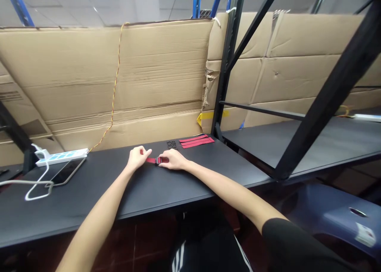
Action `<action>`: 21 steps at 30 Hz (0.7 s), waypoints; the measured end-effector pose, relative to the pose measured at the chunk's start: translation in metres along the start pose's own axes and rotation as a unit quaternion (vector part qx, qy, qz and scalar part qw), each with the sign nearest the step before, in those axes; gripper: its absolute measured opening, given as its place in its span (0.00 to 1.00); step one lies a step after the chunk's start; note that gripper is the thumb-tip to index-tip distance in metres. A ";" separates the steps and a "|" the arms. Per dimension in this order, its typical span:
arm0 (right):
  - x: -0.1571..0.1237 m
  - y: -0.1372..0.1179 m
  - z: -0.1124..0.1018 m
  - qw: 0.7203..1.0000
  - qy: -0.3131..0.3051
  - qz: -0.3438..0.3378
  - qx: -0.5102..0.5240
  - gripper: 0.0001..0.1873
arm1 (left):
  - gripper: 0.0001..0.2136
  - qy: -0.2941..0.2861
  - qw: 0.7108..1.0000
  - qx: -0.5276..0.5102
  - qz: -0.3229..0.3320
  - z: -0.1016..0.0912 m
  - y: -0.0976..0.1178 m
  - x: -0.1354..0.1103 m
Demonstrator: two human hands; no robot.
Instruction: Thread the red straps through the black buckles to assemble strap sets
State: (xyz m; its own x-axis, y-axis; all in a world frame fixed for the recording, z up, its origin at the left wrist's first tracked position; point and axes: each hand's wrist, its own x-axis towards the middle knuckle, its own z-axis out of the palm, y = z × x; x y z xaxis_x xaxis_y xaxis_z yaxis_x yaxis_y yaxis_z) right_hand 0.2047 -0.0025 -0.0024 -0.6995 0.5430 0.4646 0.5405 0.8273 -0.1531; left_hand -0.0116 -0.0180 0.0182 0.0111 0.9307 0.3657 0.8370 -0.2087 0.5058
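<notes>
A red strap runs between my two hands, just above the dark tabletop. My left hand pinches the strap's left part between thumb and fingers. Around the strap sits a small black buckle, and my right hand is closed on the strap and buckle from the right. Beyond my right hand lies a group of small black buckles. Several flat red straps rest side by side to the right of them.
On the left are a white power strip with a plugged-in charger, a white cable and a phone or tablet. Cardboard sheets line the back. A black metal rack post stands right; a blue stool is below.
</notes>
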 end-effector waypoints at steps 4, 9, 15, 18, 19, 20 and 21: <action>0.000 0.003 0.004 0.998 0.015 0.042 0.033 0.19 | 0.17 0.048 0.985 0.158 0.058 -0.008 -0.001 -0.003; 0.000 0.007 0.007 0.990 0.008 0.037 0.135 0.15 | 0.24 -0.113 0.970 0.042 0.210 0.003 0.011 -0.006; 0.002 0.016 0.006 0.940 -0.029 0.084 0.329 0.17 | 0.17 -0.160 0.956 0.052 0.239 0.006 0.016 -0.010; 0.004 0.021 0.004 0.935 -0.045 0.104 0.336 0.16 | 0.14 -0.161 0.955 0.071 0.237 0.004 0.015 -0.011; 0.005 0.022 0.002 0.936 -0.056 0.105 0.331 0.15 | 0.14 -0.161 0.955 0.075 0.239 0.003 0.015 -0.011; 0.006 0.024 0.001 0.936 -0.068 0.106 0.327 0.15 | 0.13 -0.164 0.953 0.079 0.242 0.003 0.014 -0.010; 0.006 0.025 -0.001 0.936 -0.077 0.110 0.325 0.15 | 0.13 -0.167 0.952 0.085 0.244 0.003 0.014 -0.009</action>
State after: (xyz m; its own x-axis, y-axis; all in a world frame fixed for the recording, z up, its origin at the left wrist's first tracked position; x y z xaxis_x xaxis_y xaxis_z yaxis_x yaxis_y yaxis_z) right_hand 0.2145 0.0215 -0.0027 -0.6907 0.6836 0.2360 0.3158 0.5786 -0.7520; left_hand 0.0012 -0.0288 0.0198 0.5706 0.7849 0.2415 0.7634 -0.6154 0.1963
